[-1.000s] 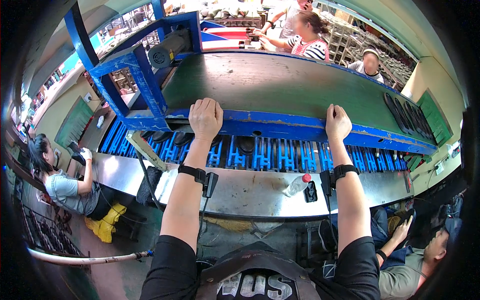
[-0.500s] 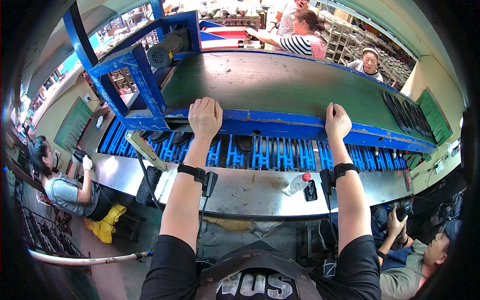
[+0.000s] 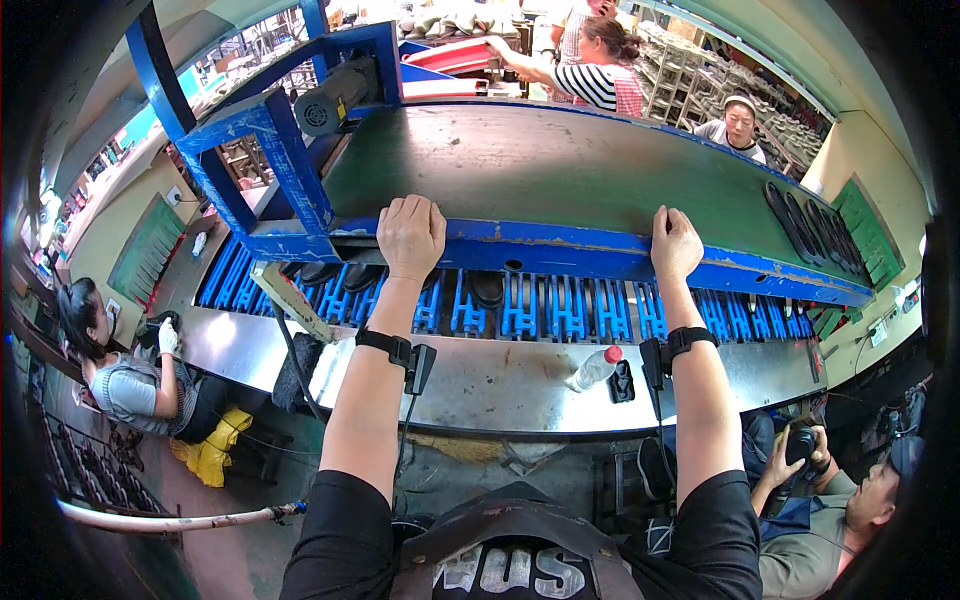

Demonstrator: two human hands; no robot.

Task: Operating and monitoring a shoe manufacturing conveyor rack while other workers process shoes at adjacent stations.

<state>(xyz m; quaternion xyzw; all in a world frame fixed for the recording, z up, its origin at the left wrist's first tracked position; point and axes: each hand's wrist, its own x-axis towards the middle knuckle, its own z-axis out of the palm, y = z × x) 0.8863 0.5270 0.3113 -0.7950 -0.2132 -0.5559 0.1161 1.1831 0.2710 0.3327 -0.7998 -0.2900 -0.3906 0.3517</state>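
The belt (image 3: 500, 165) is seen just beyond the hands, on top of the machine: wide, flat, dark green, worn to a brownish sheen at the middle and far left, with a few small specks on it. It is edged on the near side by a blue rail (image 3: 560, 252), scuffed, paint chipped along the upper edge, pierced by a few dark holes.

The left hand (image 3: 411, 238) is clenched, knuckles up, in front of the belt's near edge toward its left part. The right hand (image 3: 677, 245) is clenched too, farther right at the same edge. The rail is overlapped by both; whether it is touched or grasped cannot be told. Both wrists are strapped in black.

At the belt's right end, dark soles (image 3: 812, 230) are laid in a row. At its left end a grey motor (image 3: 325, 110) is mounted inside a chipped blue frame (image 3: 285, 150). Below the rail, a row of blue bars (image 3: 570, 310) is seen, with dark shoes (image 3: 485, 290) among them on the left half. Nearer, a steel bench (image 3: 490, 375) is set; on it a clear red-capped bottle (image 3: 595, 370) is stood just beside a small black tray (image 3: 621, 382).
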